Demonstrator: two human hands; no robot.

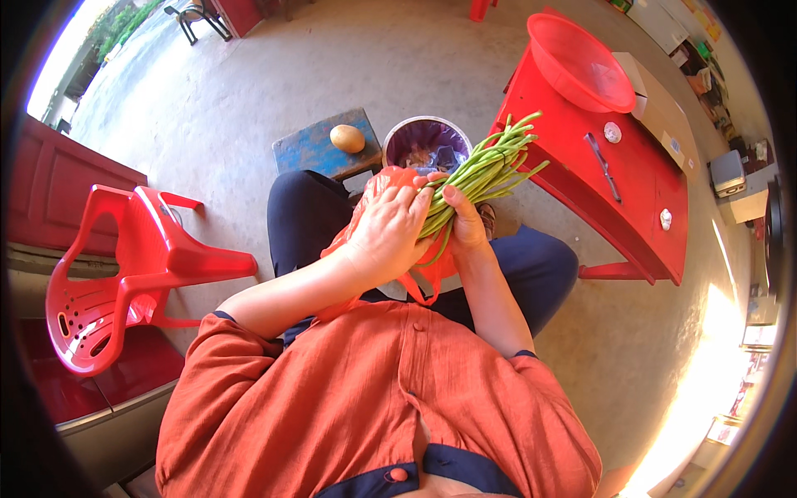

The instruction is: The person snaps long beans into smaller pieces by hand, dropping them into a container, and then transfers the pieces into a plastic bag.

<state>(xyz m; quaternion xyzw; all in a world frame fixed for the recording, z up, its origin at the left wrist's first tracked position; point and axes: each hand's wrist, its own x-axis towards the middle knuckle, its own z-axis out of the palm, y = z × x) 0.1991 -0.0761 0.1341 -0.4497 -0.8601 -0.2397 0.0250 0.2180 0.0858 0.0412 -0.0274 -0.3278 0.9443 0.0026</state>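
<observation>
A bundle of long green beans (482, 171) slants up to the right in front of me, over the lap. My right hand (468, 218) grips it, the thumb lying along the stems. The back of my left hand (391, 227) faces up at the bundle's lower end; its fingertips reach the other hand, and its palm side is hidden. A thin red plastic bag (373, 187) lies under and around my left hand, its handles hanging between the knees. Just beyond the hands stands a round bin (389, 140) with a dark purple liner and crumpled plastic inside.
A potato-like tuber (347, 139) rests on a worn blue wooden stool (305, 149). The red table (573, 149) at right bears a red basin (579, 62), a peeler or knife (603, 167), garlic bulbs (613, 132) and a cardboard box (663, 118). A red plastic chair (149, 236) stands at left.
</observation>
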